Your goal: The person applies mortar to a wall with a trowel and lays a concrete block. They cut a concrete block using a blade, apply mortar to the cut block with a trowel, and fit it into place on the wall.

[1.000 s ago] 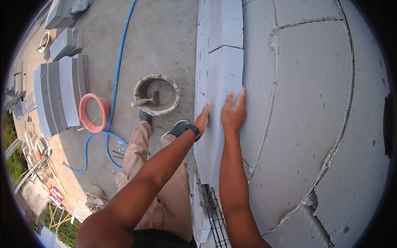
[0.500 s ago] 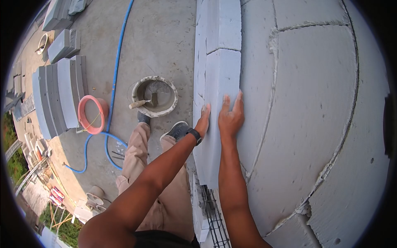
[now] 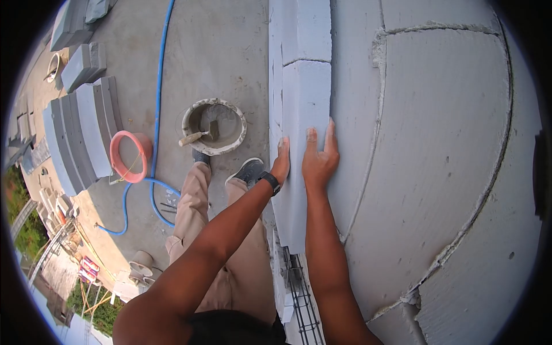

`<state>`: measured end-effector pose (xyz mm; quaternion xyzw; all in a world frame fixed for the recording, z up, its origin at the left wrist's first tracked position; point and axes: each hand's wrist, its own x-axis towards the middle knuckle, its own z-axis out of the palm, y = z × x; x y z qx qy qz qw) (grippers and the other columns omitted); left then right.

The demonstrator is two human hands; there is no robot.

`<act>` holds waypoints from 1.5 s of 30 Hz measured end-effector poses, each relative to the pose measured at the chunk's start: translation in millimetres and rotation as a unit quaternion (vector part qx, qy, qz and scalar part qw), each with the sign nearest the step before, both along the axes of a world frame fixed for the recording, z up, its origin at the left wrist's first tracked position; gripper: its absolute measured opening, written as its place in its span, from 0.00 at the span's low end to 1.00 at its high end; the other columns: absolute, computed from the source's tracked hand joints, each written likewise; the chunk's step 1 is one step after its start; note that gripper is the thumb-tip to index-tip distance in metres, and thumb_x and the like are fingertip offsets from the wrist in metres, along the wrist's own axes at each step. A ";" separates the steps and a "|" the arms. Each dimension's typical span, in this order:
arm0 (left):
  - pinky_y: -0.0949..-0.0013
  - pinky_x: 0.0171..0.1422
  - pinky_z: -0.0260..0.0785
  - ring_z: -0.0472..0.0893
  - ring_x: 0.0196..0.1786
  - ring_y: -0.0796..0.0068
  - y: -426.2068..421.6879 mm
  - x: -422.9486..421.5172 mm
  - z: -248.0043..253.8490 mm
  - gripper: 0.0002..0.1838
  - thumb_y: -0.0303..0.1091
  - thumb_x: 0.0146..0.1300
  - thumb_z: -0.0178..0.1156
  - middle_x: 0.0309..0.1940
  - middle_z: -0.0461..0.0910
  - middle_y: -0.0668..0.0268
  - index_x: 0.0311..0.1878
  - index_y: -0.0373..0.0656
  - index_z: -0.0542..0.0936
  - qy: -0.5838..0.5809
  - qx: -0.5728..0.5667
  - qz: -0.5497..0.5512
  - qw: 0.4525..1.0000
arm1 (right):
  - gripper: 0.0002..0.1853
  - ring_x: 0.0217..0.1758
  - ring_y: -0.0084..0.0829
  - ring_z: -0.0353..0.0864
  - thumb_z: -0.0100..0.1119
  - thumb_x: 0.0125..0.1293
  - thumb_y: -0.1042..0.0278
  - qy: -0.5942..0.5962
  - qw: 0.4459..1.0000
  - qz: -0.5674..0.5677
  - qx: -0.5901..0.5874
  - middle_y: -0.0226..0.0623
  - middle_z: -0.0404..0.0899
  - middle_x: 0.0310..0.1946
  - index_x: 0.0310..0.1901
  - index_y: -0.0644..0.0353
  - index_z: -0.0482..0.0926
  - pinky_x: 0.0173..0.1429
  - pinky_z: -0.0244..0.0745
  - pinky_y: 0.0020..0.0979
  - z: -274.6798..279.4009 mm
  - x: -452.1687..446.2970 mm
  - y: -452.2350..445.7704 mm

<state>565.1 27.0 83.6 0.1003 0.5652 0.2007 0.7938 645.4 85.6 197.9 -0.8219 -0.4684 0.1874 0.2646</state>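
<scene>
A long, pale grey aerated concrete block (image 3: 299, 213) lies end to end with another pale block (image 3: 307, 29), a thin dark seam between them. My left hand (image 3: 280, 162), with a dark watch at the wrist, presses along the block's left side, its fingers nearly straight. From the right, my right hand (image 3: 320, 164) grips the block, with fingers on its top face and along its right edge. The block is between both hands. The undersides of my fingers are hidden. Below its near end runs a steel rebar cage (image 3: 303, 299).
Left of the block stands a mortar bucket (image 3: 242, 129) with a wooden-handled trowel (image 3: 195, 138) in it. Farther left are a pink bucket (image 3: 147, 146), a blue hose (image 3: 158, 86) and stacked blocks (image 3: 60, 138). A jointed block wall (image 3: 437, 138) fills the right side.
The view has shifted slightly, so the block and hands appear a little higher. Both hands keep their places on the block.
</scene>
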 end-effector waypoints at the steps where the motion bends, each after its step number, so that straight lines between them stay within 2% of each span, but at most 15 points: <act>1: 0.68 0.80 0.38 0.50 0.79 0.63 0.3 0.1 2.0 0.52 0.74 0.68 0.31 0.78 0.50 0.54 0.76 0.32 0.49 0.001 -0.010 -0.006 1.000 | 0.27 0.58 0.53 0.78 0.60 0.69 0.61 0.028 1.000 -0.009 -0.011 0.61 0.77 0.55 0.62 0.73 0.71 0.62 0.72 0.42 4.7 0.4 2.6; 3: 0.67 0.80 0.38 0.50 0.79 0.63 4.2 0.2 6.0 0.51 0.74 0.69 0.31 0.78 0.49 0.54 0.77 0.34 0.49 -0.013 0.030 0.006 0.999 | 0.27 0.58 0.51 0.79 0.60 0.68 0.61 0.056 0.998 -0.028 -0.032 0.60 0.77 0.55 0.62 0.73 0.72 0.62 0.72 0.41 5.0 0.6 4.4; 6: 0.67 0.80 0.41 0.51 0.79 0.64 8.3 1.3 15.7 0.50 0.73 0.69 0.30 0.77 0.51 0.55 0.78 0.38 0.50 0.022 0.019 -0.009 1.000 | 0.28 0.55 0.56 0.79 0.62 0.67 0.59 0.058 0.998 -0.026 -0.003 0.61 0.78 0.52 0.61 0.73 0.72 0.58 0.74 0.44 -3.1 3.9 2.3; 7: 0.67 0.80 0.41 0.51 0.79 0.64 5.1 3.0 5.4 0.50 0.73 0.69 0.30 0.77 0.51 0.55 0.78 0.38 0.50 0.019 0.007 -0.019 1.000 | 0.28 0.55 0.53 0.80 0.62 0.67 0.60 0.048 0.999 -0.018 -0.002 0.59 0.78 0.53 0.61 0.72 0.72 0.59 0.74 0.42 -5.1 4.5 2.1; 9: 0.67 0.81 0.37 0.49 0.79 0.63 -2.7 4.9 -14.2 0.47 0.70 0.72 0.30 0.78 0.48 0.56 0.77 0.36 0.48 -0.043 0.041 0.036 0.998 | 0.27 0.56 0.50 0.80 0.62 0.67 0.60 0.034 0.999 -0.019 -0.013 0.57 0.79 0.54 0.62 0.71 0.72 0.60 0.73 0.40 -7.2 6.3 -1.1; 12: 0.67 0.80 0.40 0.53 0.77 0.62 0.3 4.3 -8.0 0.47 0.69 0.72 0.31 0.77 0.51 0.57 0.77 0.36 0.51 -0.058 0.031 0.054 0.996 | 0.27 0.56 0.48 0.80 0.61 0.68 0.59 0.040 0.999 -0.016 0.009 0.56 0.79 0.54 0.62 0.69 0.72 0.60 0.74 0.39 -11.0 5.3 -1.0; 15: 0.66 0.79 0.41 0.53 0.77 0.64 0.6 6.9 -3.9 0.47 0.70 0.71 0.33 0.77 0.51 0.58 0.77 0.38 0.51 -0.090 0.023 0.078 0.993 | 0.27 0.57 0.47 0.80 0.61 0.68 0.58 0.059 0.998 -0.014 0.002 0.54 0.79 0.54 0.63 0.67 0.72 0.60 0.73 0.38 -13.5 5.7 -2.5; 19: 0.66 0.79 0.40 0.52 0.78 0.65 -0.8 6.8 -12.4 0.47 0.71 0.70 0.35 0.77 0.52 0.58 0.77 0.38 0.51 -0.143 0.029 0.112 0.983 | 0.28 0.58 0.49 0.80 0.60 0.68 0.56 0.051 0.998 -0.013 0.016 0.53 0.79 0.55 0.63 0.66 0.72 0.61 0.73 0.37 -14.0 5.5 -2.3; 29: 0.66 0.79 0.42 0.54 0.77 0.63 -3.1 7.6 -24.2 0.47 0.71 0.70 0.35 0.76 0.53 0.59 0.77 0.38 0.51 -0.155 0.011 0.109 0.982 | 0.30 0.57 0.54 0.79 0.61 0.67 0.54 -0.008 0.999 -0.009 0.032 0.59 0.79 0.53 0.61 0.70 0.73 0.60 0.74 0.41 -14.0 3.0 -3.5; 33: 0.66 0.79 0.41 0.54 0.77 0.64 -1.9 7.9 -23.4 0.47 0.70 0.71 0.35 0.77 0.52 0.59 0.77 0.38 0.51 -0.124 0.023 0.106 0.986 | 0.30 0.56 0.55 0.80 0.62 0.66 0.53 -0.026 0.999 -0.007 0.044 0.58 0.80 0.52 0.61 0.69 0.73 0.59 0.75 0.41 -14.1 2.9 -3.1; 35: 0.66 0.79 0.41 0.54 0.77 0.64 -1.8 7.7 -23.2 0.47 0.70 0.71 0.36 0.77 0.52 0.59 0.77 0.37 0.51 -0.121 0.031 0.108 0.986 | 0.29 0.53 0.57 0.80 0.61 0.67 0.50 0.006 0.999 -0.029 -0.015 0.57 0.81 0.49 0.59 0.66 0.74 0.56 0.75 0.43 -8.4 1.8 -2.2; 38: 0.66 0.79 0.42 0.54 0.77 0.64 0.8 8.6 -25.0 0.47 0.69 0.71 0.37 0.77 0.52 0.59 0.77 0.37 0.51 -0.116 0.024 0.117 0.986 | 0.28 0.48 0.57 0.82 0.58 0.67 0.47 -0.009 0.996 -0.037 -0.079 0.54 0.83 0.45 0.57 0.64 0.75 0.53 0.75 0.46 -10.4 2.1 0.0; 45: 0.65 0.78 0.46 0.57 0.75 0.64 -3.3 6.6 -26.8 0.47 0.69 0.71 0.38 0.76 0.55 0.57 0.77 0.37 0.51 -0.164 0.006 0.142 0.976 | 0.27 0.45 0.58 0.82 0.56 0.68 0.44 -0.004 0.990 -0.044 -0.131 0.55 0.83 0.41 0.53 0.63 0.77 0.51 0.75 0.49 -3.3 1.3 2.1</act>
